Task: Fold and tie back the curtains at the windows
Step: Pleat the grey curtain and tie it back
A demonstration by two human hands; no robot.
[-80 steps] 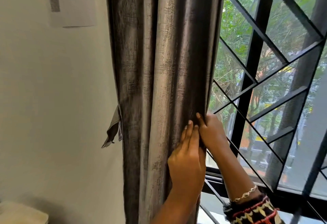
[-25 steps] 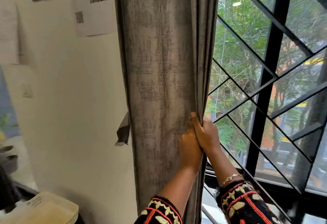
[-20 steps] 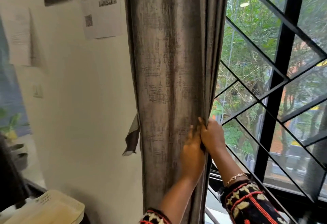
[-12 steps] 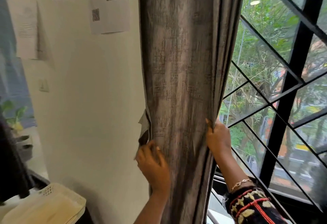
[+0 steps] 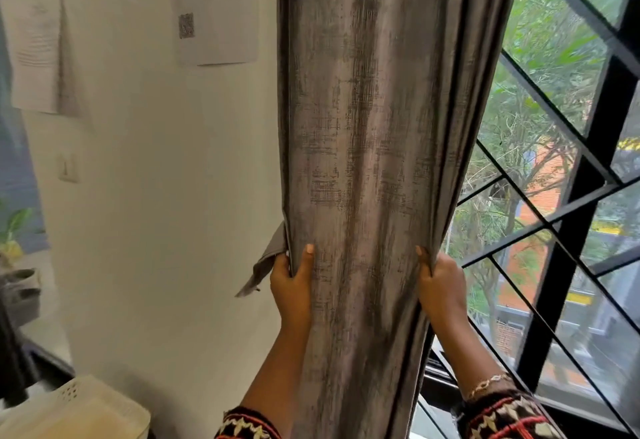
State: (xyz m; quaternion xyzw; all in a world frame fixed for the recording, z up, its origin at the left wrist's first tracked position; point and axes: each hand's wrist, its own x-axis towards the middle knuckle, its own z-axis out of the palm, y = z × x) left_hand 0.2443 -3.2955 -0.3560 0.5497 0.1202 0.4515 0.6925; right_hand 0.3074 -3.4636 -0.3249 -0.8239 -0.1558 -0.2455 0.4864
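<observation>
A grey textured curtain [image 5: 374,133] hangs gathered in front of me, between the white wall and the window. My left hand [image 5: 291,282] grips its left edge at waist height, thumb on the front of the cloth. My right hand [image 5: 441,282] grips the right edge at the same height, thumb in front and fingers behind. A grey fabric tie-back strip [image 5: 266,265] hangs from the wall just left of the curtain, touching my left hand's fingers.
A window with a black diagonal grille [image 5: 568,175] fills the right side, trees and buildings beyond. Papers [image 5: 218,15] are stuck on the white wall at upper left. A cream perforated lid or basket [image 5: 79,407] sits at bottom left.
My left hand left the right edge, crossed the front of the curtain and took hold of its left edge by the tie-back. My right hand kept its grip. The view shifted left.
</observation>
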